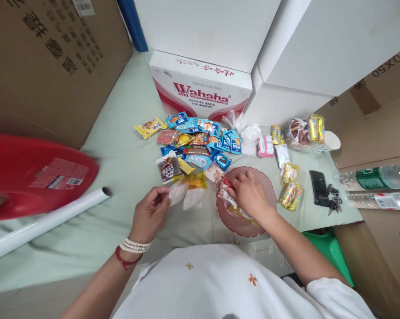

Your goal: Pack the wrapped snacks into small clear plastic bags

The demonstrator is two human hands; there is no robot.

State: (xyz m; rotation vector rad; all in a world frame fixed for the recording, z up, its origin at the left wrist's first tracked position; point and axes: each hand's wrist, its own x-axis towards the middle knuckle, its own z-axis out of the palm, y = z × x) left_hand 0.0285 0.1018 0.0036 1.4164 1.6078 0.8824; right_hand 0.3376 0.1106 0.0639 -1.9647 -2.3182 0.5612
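Note:
My left hand (pixel 151 210) pinches the edge of a pale translucent snack packet (pixel 178 193) just above the cloth. Beside that packet lies another with a yellow top (pixel 196 184). My right hand (pixel 248 192) is over a pink ribbed glass bowl (pixel 224 219), its fingers closed on a red and white snack packet (pixel 227 197). Yellowish packets (pixel 244 214) lie in the bowl under that hand. Beyond my hands is a pile of wrapped snacks, with blue packets (pixel 231 141), a dark packet (pixel 168 168) and a yellow cookie packet (pixel 149 127).
A Wahaha water carton (pixel 200 88) stands behind the pile. Gold packets (pixel 291 196), a phone (pixel 318 188), keys (pixel 335 201) and plastic bottles (pixel 379 177) lie on the right. At left are a red jug (pixel 36 177) and a white tube (pixel 53 221). Cardboard boxes (pixel 63 66) flank the table.

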